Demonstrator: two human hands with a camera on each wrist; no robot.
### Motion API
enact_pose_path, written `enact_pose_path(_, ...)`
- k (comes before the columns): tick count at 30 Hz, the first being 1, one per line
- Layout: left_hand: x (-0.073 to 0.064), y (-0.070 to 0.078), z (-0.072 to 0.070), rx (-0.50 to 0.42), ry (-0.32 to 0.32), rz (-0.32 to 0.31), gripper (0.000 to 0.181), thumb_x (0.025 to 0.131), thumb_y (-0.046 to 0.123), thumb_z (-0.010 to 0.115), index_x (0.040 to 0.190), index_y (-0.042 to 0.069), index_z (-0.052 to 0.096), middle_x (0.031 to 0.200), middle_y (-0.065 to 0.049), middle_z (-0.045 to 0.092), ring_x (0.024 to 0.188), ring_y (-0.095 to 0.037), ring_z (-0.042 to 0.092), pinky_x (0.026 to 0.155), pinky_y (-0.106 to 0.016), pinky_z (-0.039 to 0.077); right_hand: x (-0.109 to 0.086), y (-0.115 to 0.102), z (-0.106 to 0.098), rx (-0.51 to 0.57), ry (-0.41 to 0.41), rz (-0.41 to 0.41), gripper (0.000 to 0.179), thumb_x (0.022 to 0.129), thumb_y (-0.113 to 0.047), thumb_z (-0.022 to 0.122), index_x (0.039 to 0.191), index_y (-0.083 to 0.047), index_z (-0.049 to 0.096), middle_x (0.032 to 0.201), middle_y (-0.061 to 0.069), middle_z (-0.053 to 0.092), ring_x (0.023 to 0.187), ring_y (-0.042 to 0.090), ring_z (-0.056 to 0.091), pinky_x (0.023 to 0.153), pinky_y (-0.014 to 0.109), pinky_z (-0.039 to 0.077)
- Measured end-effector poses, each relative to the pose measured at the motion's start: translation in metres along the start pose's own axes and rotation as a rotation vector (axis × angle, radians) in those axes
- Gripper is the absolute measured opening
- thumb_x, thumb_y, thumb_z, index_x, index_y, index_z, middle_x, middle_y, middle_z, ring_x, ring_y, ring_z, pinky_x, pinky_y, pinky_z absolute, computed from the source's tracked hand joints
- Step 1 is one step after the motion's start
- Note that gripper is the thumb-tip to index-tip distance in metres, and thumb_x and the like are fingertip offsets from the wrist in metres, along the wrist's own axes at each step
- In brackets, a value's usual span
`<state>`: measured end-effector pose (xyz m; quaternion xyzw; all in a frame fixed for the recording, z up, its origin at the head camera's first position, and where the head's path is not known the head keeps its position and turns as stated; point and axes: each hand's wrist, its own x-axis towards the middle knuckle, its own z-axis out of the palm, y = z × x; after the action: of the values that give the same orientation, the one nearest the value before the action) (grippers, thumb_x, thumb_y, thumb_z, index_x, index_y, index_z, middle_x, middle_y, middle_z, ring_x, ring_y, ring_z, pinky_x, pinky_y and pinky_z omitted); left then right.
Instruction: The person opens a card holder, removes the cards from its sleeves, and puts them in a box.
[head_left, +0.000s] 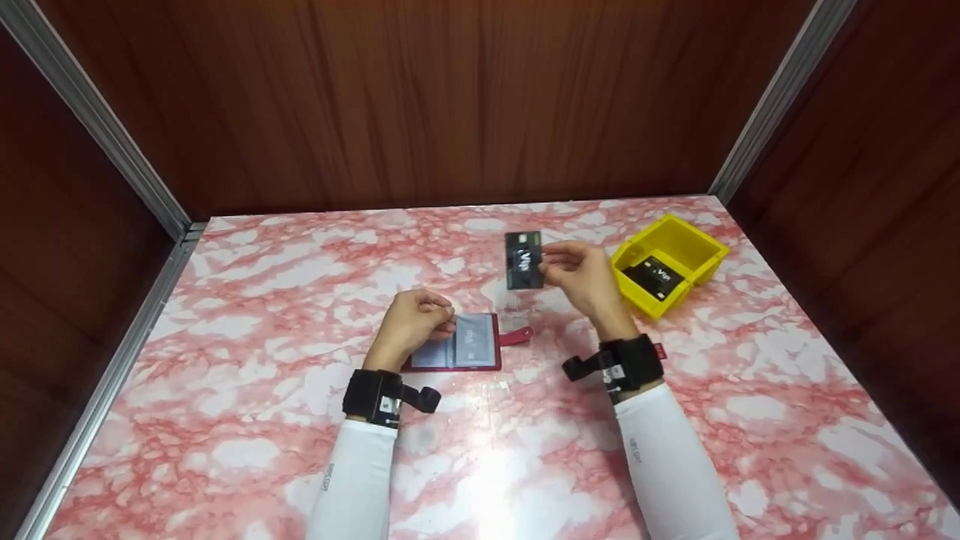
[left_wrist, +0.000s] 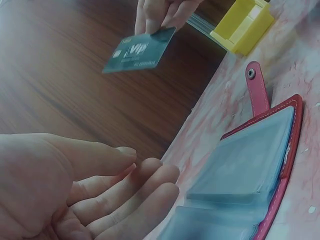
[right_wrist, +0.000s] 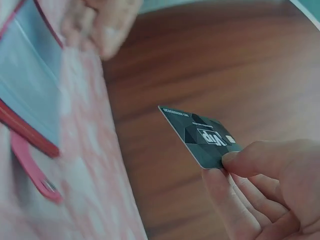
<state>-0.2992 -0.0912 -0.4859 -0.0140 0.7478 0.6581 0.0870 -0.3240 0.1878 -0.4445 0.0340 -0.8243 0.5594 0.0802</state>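
My right hand [head_left: 583, 279] pinches a black VIP card [head_left: 523, 260] by one edge, thumb against fingers, raised above the table. The card's chip and white lettering also show in the right wrist view. Over the left part of an open red card holder [head_left: 477, 342] hovers my left hand [head_left: 415, 321]. In the left wrist view its fingers [left_wrist: 150, 185] are loosely bent with nothing between them and the thumb. Clear plastic sleeves [left_wrist: 240, 160] fill the holder, and its snap strap [head_left: 516, 336] sticks out to the right. My left hand partly hides the holder in the head view.
At the right stands a yellow bin [head_left: 694, 244] with black VIP cards [head_left: 655, 277] inside. The pink-and-white marbled table [head_left: 247, 322] ends at a brown wood-grain wall [head_left: 450, 105], with side walls left and right.
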Motion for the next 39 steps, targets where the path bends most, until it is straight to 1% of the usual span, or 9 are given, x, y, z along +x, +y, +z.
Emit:
enact_pose_path(6,0.000,-0.002,0.000,0.095,0.016,-0.030,0.010,0.099,0.000,0.068,0.104,-0.007,0.073,0.088,-0.014,0.080,0.071,-0.013,0.075,0.068,-0.024,0.067,0.004,0.006,-0.034,0.071,0.084,0.051,0.035,0.097,-0.004,0.074,0.131,0.006,0.073,0.116,0.023,0.079,0.083,-0.002,0.072,0.079,0.014,0.064)
enact_pose_path(11,-0.002,-0.004,0.000,0.142,0.018,-0.038,0.011,0.098,0.002,0.069,0.102,-0.006,0.075,0.082,-0.008,0.077,0.071,-0.012,0.073,0.069,-0.024,0.067,0.001,0.005,-0.053,0.049,0.131,0.097,0.034,0.101,-0.011,0.075,0.134,0.000,0.074,0.117,0.014,0.078,0.086,0.001,0.073,0.078,0.014,0.062)
enact_pose_path(14,-0.001,-0.005,0.000,0.148,0.019,-0.043,0.011,0.098,0.002,0.069,0.103,-0.006,0.075,0.082,-0.007,0.077,0.071,-0.012,0.073,0.070,-0.024,0.067,0.001,0.006,-0.064,0.018,0.152,0.110,0.034,0.103,-0.013,0.074,0.134,-0.002,0.074,0.123,0.018,0.077,0.089,0.000,0.072,0.081,0.012,0.061)
enact_pose_path(18,-0.001,-0.006,0.000,0.157,0.018,-0.051,0.011,0.098,0.003,0.069,0.103,-0.005,0.075,0.082,-0.009,0.077,0.072,-0.013,0.073,0.071,-0.026,0.067,0.003,0.010,-0.081,-0.093,0.227,0.092,0.032,0.103,-0.012,0.072,0.133,-0.002,0.076,0.127,0.023,0.077,0.092,-0.001,0.068,0.081,0.009,0.056)
enact_pose_path(21,-0.002,-0.006,0.001,0.170,0.019,-0.055,0.010,0.098,0.004,0.070,0.101,-0.005,0.075,0.083,-0.010,0.077,0.072,-0.014,0.073,0.071,-0.027,0.068,0.003,0.016,-0.095,-0.221,0.324,0.089,0.029,0.104,-0.013,0.070,0.131,-0.006,0.078,0.126,0.020,0.079,0.096,0.008,0.069,0.082,0.012,0.054)
enact_pose_path(25,-0.002,-0.007,0.001,0.188,0.015,-0.061,0.010,0.097,0.005,0.071,0.100,-0.004,0.075,0.082,-0.010,0.076,0.073,-0.014,0.072,0.071,-0.026,0.067,0.000,0.026,-0.111,-0.369,0.423,0.110,0.029,0.105,-0.015,0.067,0.130,-0.009,0.079,0.125,0.017,0.080,0.107,0.025,0.072,0.093,0.031,0.057)
enact_pose_path(29,-0.002,-0.007,0.002,0.206,0.010,-0.071,0.011,0.097,0.006,0.071,0.100,-0.003,0.075,0.082,-0.010,0.076,0.073,-0.015,0.072,0.071,-0.026,0.067,-0.002,0.037,-0.117,-0.501,0.479,0.047,0.027,0.104,-0.009,0.065,0.125,-0.004,0.081,0.119,0.022,0.080,0.110,0.040,0.073,0.099,0.053,0.059)
enact_pose_path(34,-0.003,-0.007,0.002,0.231,0.003,-0.085,0.012,0.099,0.010,0.072,0.101,-0.002,0.075,0.088,-0.014,0.079,0.076,-0.016,0.074,0.073,-0.028,0.068,-0.002,0.049,-0.115,-0.644,0.473,-0.048,0.022,0.101,-0.002,0.066,0.116,0.002,0.082,0.114,0.026,0.080,0.106,0.050,0.074,0.095,0.065,0.059)
enact_pose_path(39,-0.004,-0.007,0.001,0.240,-0.006,-0.089,0.014,0.098,0.012,0.073,0.102,-0.001,0.075,0.092,-0.014,0.079,0.079,-0.017,0.074,0.076,-0.028,0.068,-0.001,0.057,-0.111,-0.717,0.426,-0.063,0.020,0.099,0.001,0.067,0.111,0.002,0.083,0.112,0.028,0.080,0.103,0.054,0.074,0.088,0.068,0.059)
